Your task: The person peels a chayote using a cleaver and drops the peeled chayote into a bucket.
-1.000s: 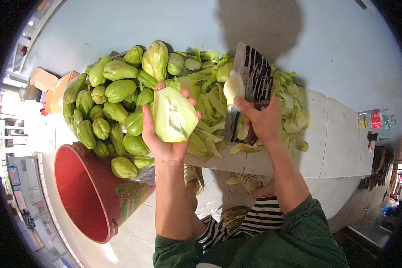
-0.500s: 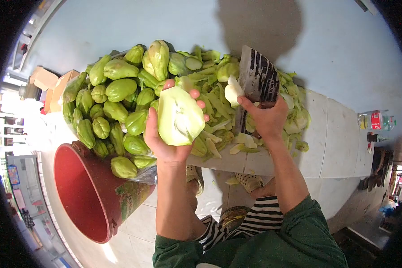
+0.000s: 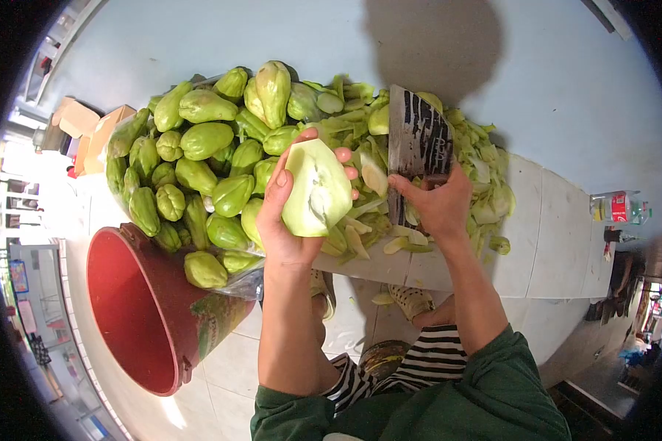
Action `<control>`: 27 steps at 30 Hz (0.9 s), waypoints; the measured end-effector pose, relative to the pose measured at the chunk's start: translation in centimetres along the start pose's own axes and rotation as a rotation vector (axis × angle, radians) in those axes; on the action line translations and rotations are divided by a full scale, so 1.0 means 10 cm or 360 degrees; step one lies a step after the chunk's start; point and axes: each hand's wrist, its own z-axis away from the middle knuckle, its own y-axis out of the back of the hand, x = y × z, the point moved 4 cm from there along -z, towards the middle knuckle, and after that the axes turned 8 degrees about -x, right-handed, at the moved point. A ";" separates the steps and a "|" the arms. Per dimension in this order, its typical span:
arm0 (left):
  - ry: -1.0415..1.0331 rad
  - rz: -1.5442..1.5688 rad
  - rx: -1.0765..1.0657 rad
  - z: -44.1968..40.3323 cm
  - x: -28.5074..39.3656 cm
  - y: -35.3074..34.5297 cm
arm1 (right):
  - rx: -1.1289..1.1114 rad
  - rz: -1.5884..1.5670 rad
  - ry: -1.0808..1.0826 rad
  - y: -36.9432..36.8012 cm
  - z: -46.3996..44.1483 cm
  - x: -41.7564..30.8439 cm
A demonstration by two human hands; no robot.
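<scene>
On my left hand (image 3: 290, 220) rests a pale green peeled chayote (image 3: 318, 191), its cut face with a hollow turned up and my fingers curled round its far side. My right hand (image 3: 443, 202) grips the handle of a wide cleaver (image 3: 419, 140) with a dark, streaked blade. A pale cut slice (image 3: 374, 174) lies just left of the blade, by my right thumb. Whole green chayotes (image 3: 206, 141) are piled left of my left hand. Peelings and cut pieces (image 3: 485, 184) spread under and around the cleaver.
A red bucket (image 3: 125, 309) lies tilted at the lower left, its mouth facing left. On the right stands a plastic bottle with a red label (image 3: 619, 207). Cardboard boxes (image 3: 99, 136) are at the far left. The tiled ledge (image 3: 533, 235) meets a pale wall (image 3: 294, 33).
The pale slice near my right thumb has come away from the thumb and blade and dropped onto the peelings. My left hand with the chayote has shifted slightly right.
</scene>
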 end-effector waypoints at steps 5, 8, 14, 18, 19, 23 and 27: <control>0.0032 -0.0114 -0.0030 0.00 -0.01 0.04 | -0.0216 -0.0421 -0.0125 -0.02 0.05 -0.03; -0.0003 -0.0010 0.0028 -0.01 0.00 -0.02 | -0.0600 -0.0731 -0.0314 -0.08 0.12 -0.02; -0.0100 -0.0127 0.0229 -0.01 -0.01 0.04 | -0.0844 -0.0661 -0.0320 -0.15 0.20 -0.07; -0.0068 -0.0130 0.0194 0.01 0.01 0.03 | -0.0895 -0.0735 -0.0282 -0.17 0.19 -0.05; -0.0055 -0.0140 0.0183 0.01 0.01 0.03 | -0.0899 -0.0731 -0.0275 -0.17 0.18 -0.05; -0.0025 -0.0160 0.0206 0.02 0.03 0.05 | -0.0893 -0.0743 -0.0285 -0.16 0.20 -0.05; -0.0033 -0.0130 0.0246 0.03 0.05 0.07 | -0.0900 -0.0592 -0.0308 -0.13 0.21 -0.08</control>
